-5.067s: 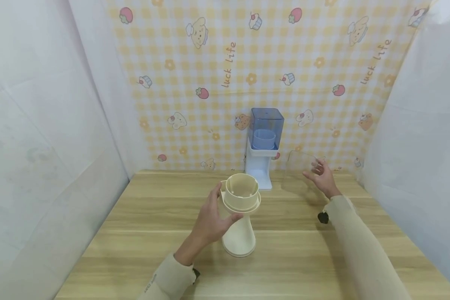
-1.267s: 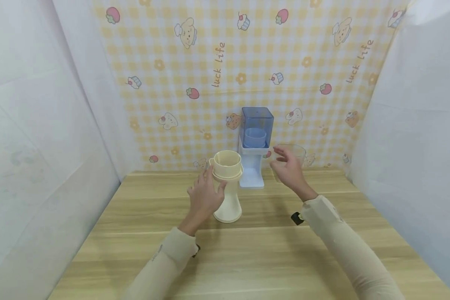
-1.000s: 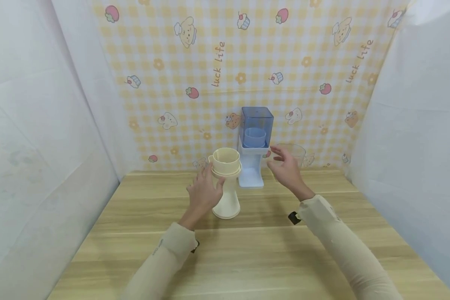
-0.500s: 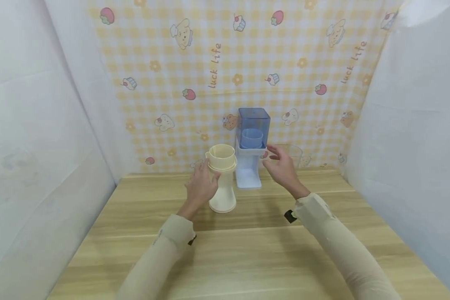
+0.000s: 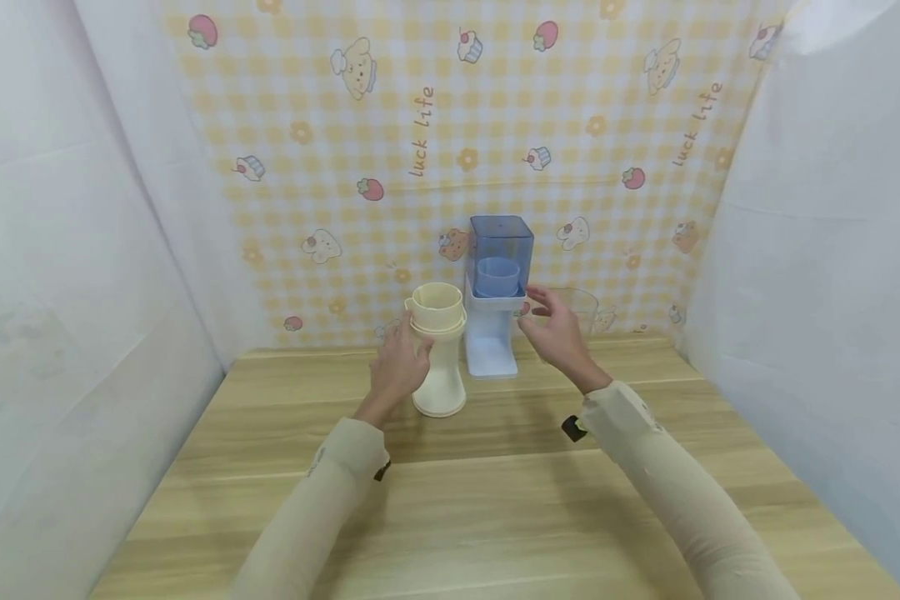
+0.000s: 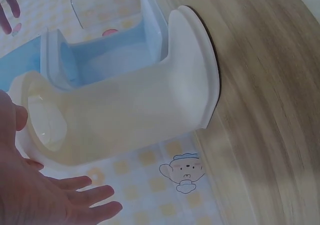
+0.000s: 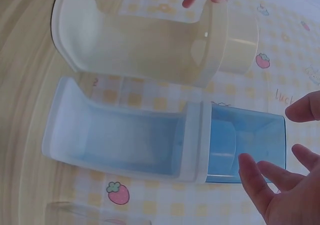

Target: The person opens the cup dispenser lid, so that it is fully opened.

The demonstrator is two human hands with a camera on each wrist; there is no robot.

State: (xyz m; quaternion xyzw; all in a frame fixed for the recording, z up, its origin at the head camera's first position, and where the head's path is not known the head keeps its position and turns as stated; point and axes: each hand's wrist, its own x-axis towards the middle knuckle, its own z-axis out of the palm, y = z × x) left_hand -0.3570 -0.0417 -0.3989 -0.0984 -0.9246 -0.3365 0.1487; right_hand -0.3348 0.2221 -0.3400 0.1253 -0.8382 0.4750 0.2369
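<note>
A cream plastic stand (image 5: 439, 367) with a cup-shaped top stands upright on the wooden table (image 5: 495, 500), close beside a white dispenser with a blue tank (image 5: 497, 287). My left hand (image 5: 399, 364) rests against the stand's left side with its fingers loosely spread (image 6: 30, 190). In the left wrist view the thumb touches the stand's (image 6: 130, 115) rim. My right hand (image 5: 553, 333) hovers open just right of the dispenser (image 7: 150, 140), fingers spread (image 7: 290, 195), holding nothing. A clear cup (image 5: 583, 307) stands right behind that hand.
A yellow checked backdrop (image 5: 450, 150) closes off the back of the table, and white sheets hang at the left (image 5: 82, 292) and right (image 5: 817, 250). Bare wood stretches from my arms to the near edge.
The cream stand has slid from mid-table back to the dispenser's left side, my left hand with it. My right hand has moved left from the clear cup toward the dispenser.
</note>
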